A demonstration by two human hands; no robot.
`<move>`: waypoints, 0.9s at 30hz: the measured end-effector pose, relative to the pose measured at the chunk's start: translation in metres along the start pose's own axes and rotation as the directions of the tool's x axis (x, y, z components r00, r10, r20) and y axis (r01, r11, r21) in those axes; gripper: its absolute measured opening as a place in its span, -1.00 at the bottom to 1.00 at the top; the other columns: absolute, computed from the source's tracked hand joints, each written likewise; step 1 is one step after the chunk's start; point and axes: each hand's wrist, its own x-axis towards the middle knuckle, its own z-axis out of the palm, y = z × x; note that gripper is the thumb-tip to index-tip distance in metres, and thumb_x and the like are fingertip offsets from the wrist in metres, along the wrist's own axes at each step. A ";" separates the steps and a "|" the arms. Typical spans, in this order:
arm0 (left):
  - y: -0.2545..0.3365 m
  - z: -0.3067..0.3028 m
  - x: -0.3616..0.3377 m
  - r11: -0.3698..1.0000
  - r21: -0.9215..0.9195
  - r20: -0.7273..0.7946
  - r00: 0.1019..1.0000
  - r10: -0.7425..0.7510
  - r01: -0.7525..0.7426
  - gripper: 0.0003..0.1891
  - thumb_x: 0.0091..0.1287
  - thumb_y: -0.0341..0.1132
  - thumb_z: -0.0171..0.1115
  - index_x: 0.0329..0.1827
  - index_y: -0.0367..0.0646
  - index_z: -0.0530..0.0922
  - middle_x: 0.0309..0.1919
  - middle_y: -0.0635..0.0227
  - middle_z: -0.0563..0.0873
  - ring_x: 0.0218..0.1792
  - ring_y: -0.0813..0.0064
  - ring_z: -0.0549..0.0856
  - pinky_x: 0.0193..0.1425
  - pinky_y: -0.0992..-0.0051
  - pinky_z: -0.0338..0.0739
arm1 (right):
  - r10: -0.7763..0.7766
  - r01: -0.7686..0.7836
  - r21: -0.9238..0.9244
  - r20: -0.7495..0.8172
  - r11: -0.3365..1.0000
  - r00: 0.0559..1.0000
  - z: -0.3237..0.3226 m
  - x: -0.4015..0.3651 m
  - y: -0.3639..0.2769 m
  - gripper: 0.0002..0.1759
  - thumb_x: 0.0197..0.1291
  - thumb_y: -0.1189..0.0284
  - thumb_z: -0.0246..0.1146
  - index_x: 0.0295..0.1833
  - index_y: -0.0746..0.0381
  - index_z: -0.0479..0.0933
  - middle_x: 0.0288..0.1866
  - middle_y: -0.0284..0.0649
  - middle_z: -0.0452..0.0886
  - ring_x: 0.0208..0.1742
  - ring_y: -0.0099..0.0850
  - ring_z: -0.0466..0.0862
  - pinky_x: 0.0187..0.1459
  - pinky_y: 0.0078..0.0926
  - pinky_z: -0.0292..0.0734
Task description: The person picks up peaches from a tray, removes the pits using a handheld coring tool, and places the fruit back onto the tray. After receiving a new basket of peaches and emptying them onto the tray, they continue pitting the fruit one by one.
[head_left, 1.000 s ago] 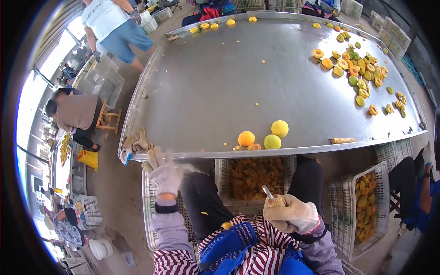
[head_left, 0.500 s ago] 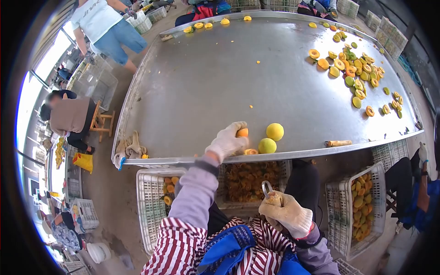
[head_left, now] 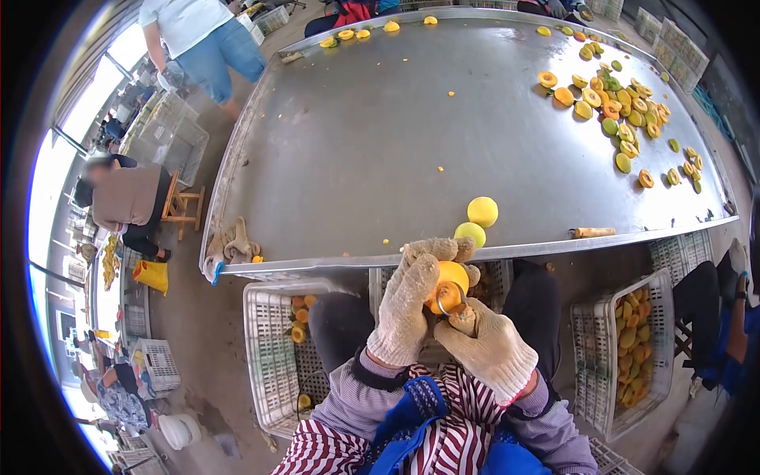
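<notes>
My gloved left hand (head_left: 412, 297) holds a yellow-orange halved fruit (head_left: 453, 277) just below the table's near edge. My gloved right hand (head_left: 491, 348) is closed on a tool with a curved metal loop (head_left: 450, 301), and the loop touches the orange cut face of the fruit. On the metal table (head_left: 340, 158), beyond my hands, lie a yellow fruit (head_left: 482, 211) and a yellow-green one (head_left: 470, 234) beside it. My left fingers partly hide the held fruit.
Many cut fruits (head_left: 625, 111) lie at the table's far right. Crates stand at left (head_left: 261, 356) and right (head_left: 586, 364) below the table. A glove (head_left: 237, 241) and a wooden handle (head_left: 594, 233) lie near the edge. Other people are around.
My left hand has come back from the tabletop to my right hand with a fruit in it. The metal loop has moved up to the fruit.
</notes>
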 end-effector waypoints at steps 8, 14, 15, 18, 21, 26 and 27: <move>0.004 0.015 -0.019 0.991 0.008 0.031 0.990 0.136 -0.136 -0.55 0.57 0.06 0.09 0.12 -0.20 0.56 0.08 0.04 0.70 -0.12 0.30 0.75 -0.02 0.35 0.71 | 0.129 -0.153 0.143 0.166 0.978 0.978 -0.004 -0.011 -0.011 -0.70 0.28 0.29 0.39 -0.05 0.29 0.61 -0.35 -0.12 0.71 -0.33 -0.26 0.76 -0.28 -0.36 0.64; 0.018 0.020 -0.023 0.987 0.131 0.078 0.993 0.087 -0.097 -0.61 0.59 -0.05 0.10 -0.02 -0.26 0.64 -0.14 0.13 0.76 -0.29 0.44 0.72 -0.18 0.47 0.66 | 0.335 -0.509 0.282 0.487 0.814 0.806 -0.023 -0.016 -0.027 -0.72 0.37 0.27 0.36 -0.08 0.29 0.61 -0.41 -0.39 0.63 -0.43 -0.66 0.58 -0.41 -0.58 0.51; 0.021 0.018 -0.022 0.985 0.153 0.170 0.984 0.056 -0.083 -0.65 0.61 -0.12 0.09 -0.02 -0.28 0.64 -0.15 0.20 0.76 -0.27 0.52 0.71 -0.14 0.51 0.64 | 0.359 -0.573 0.287 0.549 0.768 0.755 -0.026 -0.016 -0.027 -0.73 0.37 0.27 0.36 -0.10 0.28 0.62 -0.42 -0.40 0.60 -0.45 -0.68 0.56 -0.46 -0.61 0.47; 0.033 0.024 -0.023 0.968 0.241 0.138 0.985 -0.100 0.065 -0.66 0.62 -0.16 0.08 -0.06 -0.31 0.65 -0.21 0.27 0.75 -0.31 0.57 0.68 -0.17 0.53 0.61 | 0.334 -0.640 0.343 0.633 0.688 0.699 -0.032 -0.018 -0.032 -0.75 0.37 0.28 0.36 -0.13 0.27 0.61 -0.47 -0.43 0.54 -0.50 -0.68 0.52 -0.53 -0.66 0.39; 0.036 0.027 -0.027 0.874 0.458 0.238 0.970 0.055 -0.162 -0.56 0.53 -0.04 0.15 -0.14 -0.32 0.70 -0.25 0.11 0.80 -0.32 0.36 0.77 -0.20 0.40 0.68 | 0.191 -0.680 0.442 0.740 0.585 0.645 -0.037 -0.020 -0.010 -0.75 0.37 0.28 0.35 -0.14 0.27 0.60 -0.54 -0.44 0.48 -0.58 -0.65 0.49 -0.58 -0.68 0.34; 0.029 0.019 -0.016 0.533 0.476 0.572 0.706 0.417 -0.700 -0.59 0.46 -0.05 0.25 -0.15 -0.32 0.71 -0.22 0.01 0.81 -0.17 0.13 0.83 -0.08 0.26 0.72 | -0.252 -0.848 0.440 0.892 0.295 0.375 -0.028 -0.016 0.037 -0.89 0.32 0.46 0.30 -0.10 0.26 0.59 -0.47 -0.36 0.51 -0.55 -0.59 0.50 -0.50 -0.65 0.41; 0.025 0.022 -0.017 0.628 0.423 0.534 0.740 0.409 -0.653 -0.58 0.46 -0.04 0.24 -0.16 -0.33 0.70 -0.21 0.01 0.81 -0.19 0.13 0.82 -0.10 0.26 0.73 | -0.251 -0.848 0.442 0.891 0.294 0.377 -0.028 -0.019 0.037 -0.89 0.32 0.46 0.30 -0.10 0.26 0.59 -0.47 -0.36 0.51 -0.55 -0.59 0.50 -0.50 -0.65 0.41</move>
